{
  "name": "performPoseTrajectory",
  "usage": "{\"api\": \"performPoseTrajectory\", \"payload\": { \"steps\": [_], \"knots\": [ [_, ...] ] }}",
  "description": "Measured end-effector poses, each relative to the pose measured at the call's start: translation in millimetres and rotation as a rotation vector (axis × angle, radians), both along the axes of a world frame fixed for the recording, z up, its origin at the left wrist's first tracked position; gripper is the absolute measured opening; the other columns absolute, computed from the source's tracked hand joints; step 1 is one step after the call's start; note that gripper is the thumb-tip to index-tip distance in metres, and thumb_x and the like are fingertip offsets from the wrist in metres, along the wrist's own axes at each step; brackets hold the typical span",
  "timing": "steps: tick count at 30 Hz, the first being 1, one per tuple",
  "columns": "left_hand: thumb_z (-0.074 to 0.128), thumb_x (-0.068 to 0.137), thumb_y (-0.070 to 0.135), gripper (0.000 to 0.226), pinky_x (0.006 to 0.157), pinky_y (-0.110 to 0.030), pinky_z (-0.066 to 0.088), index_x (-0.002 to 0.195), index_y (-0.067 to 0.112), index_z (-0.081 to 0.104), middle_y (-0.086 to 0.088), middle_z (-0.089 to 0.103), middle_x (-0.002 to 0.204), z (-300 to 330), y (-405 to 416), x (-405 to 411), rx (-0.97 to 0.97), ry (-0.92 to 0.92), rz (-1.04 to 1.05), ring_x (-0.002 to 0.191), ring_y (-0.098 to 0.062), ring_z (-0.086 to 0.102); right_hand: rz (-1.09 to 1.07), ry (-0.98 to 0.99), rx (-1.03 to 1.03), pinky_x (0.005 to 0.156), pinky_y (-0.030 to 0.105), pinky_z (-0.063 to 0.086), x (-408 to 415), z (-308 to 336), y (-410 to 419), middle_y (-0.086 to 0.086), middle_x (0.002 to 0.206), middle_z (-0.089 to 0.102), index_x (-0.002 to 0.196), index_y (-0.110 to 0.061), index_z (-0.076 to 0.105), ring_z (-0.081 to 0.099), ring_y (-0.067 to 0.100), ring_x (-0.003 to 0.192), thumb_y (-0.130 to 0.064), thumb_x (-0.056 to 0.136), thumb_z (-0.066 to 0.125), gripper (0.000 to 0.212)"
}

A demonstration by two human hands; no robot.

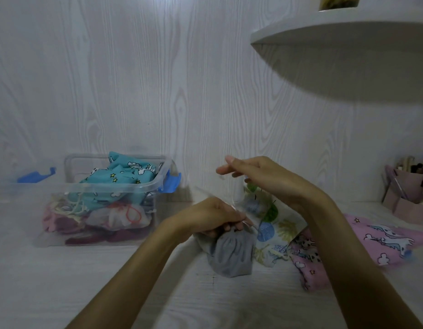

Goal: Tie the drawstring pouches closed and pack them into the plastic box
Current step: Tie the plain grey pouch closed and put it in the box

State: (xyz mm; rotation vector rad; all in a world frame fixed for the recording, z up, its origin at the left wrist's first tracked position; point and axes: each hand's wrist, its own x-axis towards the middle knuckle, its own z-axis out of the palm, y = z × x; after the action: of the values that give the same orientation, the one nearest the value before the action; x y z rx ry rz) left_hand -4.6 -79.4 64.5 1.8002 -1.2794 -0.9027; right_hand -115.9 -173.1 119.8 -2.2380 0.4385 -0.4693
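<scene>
Grey pouch sits mid-surface, neck pinched by left hand; right hand pulls its string up. Tying underway; next, knotting, then the box at left.

Your left hand covers the gathered neck of the grey pouch, so the knot cannot be seen. The cord above this pouch is blurred. Right of it, your right forearm hides part of the pink pouch.
</scene>
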Motion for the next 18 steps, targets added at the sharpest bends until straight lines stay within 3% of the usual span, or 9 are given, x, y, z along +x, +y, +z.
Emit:
{"api": "performPoseTrajectory", "payload": {
  "steps": [2, 4, 6, 8, 12, 15, 18],
  "knots": [
    [0.054, 0.094, 0.033, 0.033, 0.042, -0.013, 0.030, 0.067, 0.021, 0.068, 0.004, 0.049, 0.059, 3.2, 1.4, 2.1, -0.014, 0.107, 0.060, 0.039, -0.002, 0.038, -0.056, -0.040, -0.035, 0.080, 0.016, 0.044, -3.8, 2.8, -3.9, -0.009, 0.113, 0.065, 0.110, -0.024, 0.066, 0.059, 0.004, 0.095, -0.039, 0.098, 0.040, 0.033],
    [0.053, 0.094, 0.034, 0.031, 0.043, -0.014, 0.030, 0.072, 0.015, 0.066, 0.002, 0.048, 0.061, 7.0, 3.4, 3.5, -0.049, 0.201, 0.086, 0.041, -0.002, 0.039, -0.070, 0.044, -0.066, 0.072, 0.016, 0.048, -11.3, 3.9, -10.0, -0.002, 0.113, 0.066, 0.115, -0.021, 0.061, 0.062, 0.007, 0.085, -0.023, 0.097, 0.048, 0.022],
    [0.054, 0.094, 0.032, 0.029, 0.040, -0.013, 0.030, 0.078, 0.011, 0.066, 0.002, 0.048, 0.061, 9.0, 3.6, 5.1, -0.098, 0.258, 0.099, 0.046, -0.003, 0.041, -0.021, 0.277, -0.054, 0.079, 0.022, 0.050, -17.0, 2.1, -14.2, 0.000, 0.116, 0.063, 0.124, -0.018, 0.054, 0.063, 0.009, 0.085, -0.013, 0.093, 0.055, 0.031],
    [0.054, 0.094, 0.031, 0.028, 0.039, -0.012, 0.029, 0.082, 0.009, 0.067, 0.004, 0.049, 0.059, 9.6, 3.5, 7.8, -0.135, 0.277, 0.124, 0.050, -0.004, 0.043, 0.012, 0.464, -0.049, 0.084, 0.026, 0.050, -17.0, -1.6, -14.9, -0.001, 0.114, 0.064, 0.124, -0.018, 0.054, 0.064, 0.008, 0.082, -0.018, 0.091, 0.058, 0.033],
    [0.054, 0.094, 0.031, 0.030, 0.040, -0.013, 0.032, 0.075, 0.015, 0.071, 0.004, 0.051, 0.059, 9.2, 3.7, 9.6, -0.150, 0.269, 0.151, 0.050, -0.002, 0.045, -0.045, 0.437, -0.037, 0.068, 0.021, 0.046, -12.6, -6.7, -18.4, -0.005, 0.083, 0.071, 0.099, -0.019, 0.072, 0.060, 0.003, 0.066, -0.029, 0.087, 0.064, 0.018],
    [0.055, 0.093, 0.031, 0.030, 0.042, -0.013, 0.032, 0.072, 0.017, 0.070, 0.004, 0.051, 0.061, 8.9, 4.4, 9.7, -0.152, 0.279, 0.151, 0.052, -0.002, 0.045, -0.091, 0.401, -0.064, 0.056, 0.016, 0.040, -14.5, -5.7, -21.3, -0.014, 0.055, 0.063, 0.072, -0.024, 0.071, 0.053, 0.003, 0.057, -0.029, 0.085, 0.067, 0.015],
    [0.059, 0.091, 0.031, 0.024, 0.049, -0.014, 0.035, 0.084, 0.014, 0.073, 0.005, 0.057, 0.066, 7.3, 3.4, 9.8, -0.144, 0.290, 0.151, 0.060, -0.002, 0.048, -0.087, 0.360, -0.076, 0.054, 0.016, 0.035, -20.8, -1.6, -24.3, -0.016, 0.049, 0.059, 0.070, -0.026, 0.070, 0.047, 0.003, 0.057, -0.030, 0.087, 0.064, 0.019]
  ]
}}
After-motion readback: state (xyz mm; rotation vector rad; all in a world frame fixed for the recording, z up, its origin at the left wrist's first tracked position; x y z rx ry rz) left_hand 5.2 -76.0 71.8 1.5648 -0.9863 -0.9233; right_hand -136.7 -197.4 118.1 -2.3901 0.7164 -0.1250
